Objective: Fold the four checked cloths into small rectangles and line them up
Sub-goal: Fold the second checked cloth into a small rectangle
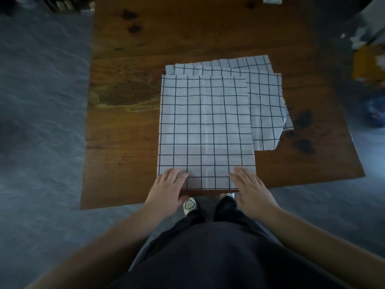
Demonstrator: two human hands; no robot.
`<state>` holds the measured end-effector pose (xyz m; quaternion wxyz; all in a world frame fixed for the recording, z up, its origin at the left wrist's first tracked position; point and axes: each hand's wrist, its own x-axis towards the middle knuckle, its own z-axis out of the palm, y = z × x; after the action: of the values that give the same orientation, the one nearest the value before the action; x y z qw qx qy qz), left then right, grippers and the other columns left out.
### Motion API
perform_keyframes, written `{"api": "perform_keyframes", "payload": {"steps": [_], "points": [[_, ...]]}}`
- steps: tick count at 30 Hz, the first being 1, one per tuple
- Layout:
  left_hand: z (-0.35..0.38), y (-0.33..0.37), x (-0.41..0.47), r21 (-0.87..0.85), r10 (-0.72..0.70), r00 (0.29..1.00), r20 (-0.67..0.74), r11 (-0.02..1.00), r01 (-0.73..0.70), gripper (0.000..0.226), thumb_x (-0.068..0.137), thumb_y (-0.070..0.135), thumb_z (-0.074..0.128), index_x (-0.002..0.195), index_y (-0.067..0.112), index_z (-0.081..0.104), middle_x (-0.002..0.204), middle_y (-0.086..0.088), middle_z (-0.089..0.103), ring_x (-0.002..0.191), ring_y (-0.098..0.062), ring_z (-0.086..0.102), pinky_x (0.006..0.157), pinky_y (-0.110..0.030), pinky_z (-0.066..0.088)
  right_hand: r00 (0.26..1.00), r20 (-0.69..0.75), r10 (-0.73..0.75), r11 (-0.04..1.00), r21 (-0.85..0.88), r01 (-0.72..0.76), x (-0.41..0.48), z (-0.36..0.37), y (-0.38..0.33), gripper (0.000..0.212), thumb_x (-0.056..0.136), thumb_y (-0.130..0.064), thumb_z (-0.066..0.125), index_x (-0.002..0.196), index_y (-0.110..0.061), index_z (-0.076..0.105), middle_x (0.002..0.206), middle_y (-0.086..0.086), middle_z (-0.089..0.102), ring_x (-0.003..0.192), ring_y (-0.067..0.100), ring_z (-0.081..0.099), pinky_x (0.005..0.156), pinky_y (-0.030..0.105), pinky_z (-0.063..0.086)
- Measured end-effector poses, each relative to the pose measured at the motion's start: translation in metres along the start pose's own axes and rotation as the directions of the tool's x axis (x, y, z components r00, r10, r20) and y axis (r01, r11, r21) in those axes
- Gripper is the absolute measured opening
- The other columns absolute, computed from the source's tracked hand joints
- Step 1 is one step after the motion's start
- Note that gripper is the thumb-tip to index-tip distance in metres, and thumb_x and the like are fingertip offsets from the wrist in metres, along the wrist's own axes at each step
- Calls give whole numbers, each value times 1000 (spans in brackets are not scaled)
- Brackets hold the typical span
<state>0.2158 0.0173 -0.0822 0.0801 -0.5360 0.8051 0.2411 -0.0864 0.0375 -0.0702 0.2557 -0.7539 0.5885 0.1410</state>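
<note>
Hands (168,188) (253,189) seemingly press top cloth (206,130) near corners

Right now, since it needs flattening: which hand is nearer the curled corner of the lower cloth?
Right. The right hand lies nearward of the curled corner, on the top cloth's near right edge; the left hand rests at its near left edge, farther off.

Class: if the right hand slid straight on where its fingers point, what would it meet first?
Only the top cloth under it; the way looks free across it, probably to the table.
</note>
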Motion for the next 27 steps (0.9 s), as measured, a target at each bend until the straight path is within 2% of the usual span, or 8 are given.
{"api": "perform_keyframes", "payload": {"steps": [3, 6, 11, 15, 18, 20, 23, 27], "points": [[1, -17, -2, 69, 28, 997, 76, 997, -33, 87, 90, 57, 63, 159, 26, 20, 164, -2, 17, 154, -28, 12, 125, -47, 14, 1000, -7, -14, 999, -45, 14, -3, 11, 6, 72, 101, -31, 48, 164, -23, 12, 171, -3, 5, 158, 17, -1, 128, 39, 6], [-2, -27, -4, 123, 79, 992, 97, 988, -91, 86, 91, 47, 68, 160, 27, 19, 166, -1, 17, 154, -26, 11, 125, -46, 13, 998, -61, -22, 997, -69, 18, -6, 15, 8, 70, 98, -20, 53, 162, -23, 23, 169, -2, 16, 157, 19, 12, 126, 39, 13], [4, -26, -16, 99, 144, 989, 38, 984, -148, 60, 89, 33, 71, 143, 23, 48, 149, 1, 45, 139, -25, 39, 113, -45, 40, 997, -78, -8, 999, -38, 5, -7, 8, 8, 66, 92, -8, 58, 154, -24, 40, 161, -3, 35, 148, 18, 31, 121, 40, 28], [7, -23, -27, 17, 140, 988, -59, 990, -139, 40, 80, 24, 77, 118, 22, 65, 123, 6, 63, 117, -18, 57, 95, -37, 53, 997, -80, -9, 1000, 20, 10, -11, 5, 9, 43, 98, -13, 55, 140, -24, 56, 150, -7, 47, 141, 16, 40, 114, 36, 34], [0, -18, -27, -52, 97, 994, -59, 994, -100, 17, 96, 24, 59, 112, 26, 63, 116, 11, 63, 114, -14, 55, 99, -32, 44, 991, -135, 20, 999, 53, -13, -12, -3, 7, 23, 102, -19, 49, 119, -25, 63, 124, -9, 62, 119, 15, 55, 99, 33, 40], [-8, -17, -25, -118, 44, 997, -70, 992, -52, 16, 103, 27, 46, 111, 29, 60, 111, 13, 63, 111, -11, 54, 100, -31, 40, 984, -178, 27, 997, 73, -15, -11, -12, 6, 20, 102, -19, 47, 110, -26, 64, 107, -11, 66, 104, 15, 59, 90, 32, 41], [-28, -16, -22, -229, -49, 991, -128, 973, 19, 18, 104, 28, 46, 112, 29, 63, 105, 13, 65, 102, -11, 58, 96, -32, 44, 965, -260, 32, 995, 104, -4, -10, -28, 8, 18, 102, -20, 49, 107, -26, 66, 99, -15, 65, 92, 9, 58, 86, 30, 41], [-63, -16, -13, -297, -116, 973, -201, 953, 52, 15, 101, 26, 55, 111, 27, 66, 99, 14, 65, 93, -8, 59, 89, -32, 49, 912, -411, 16, 996, 88, 22, -5, -57, 11, 15, 99, -17, 56, 107, -21, 68, 96, -16, 61, 91, 8, 55, 90, 33, 42]]}}
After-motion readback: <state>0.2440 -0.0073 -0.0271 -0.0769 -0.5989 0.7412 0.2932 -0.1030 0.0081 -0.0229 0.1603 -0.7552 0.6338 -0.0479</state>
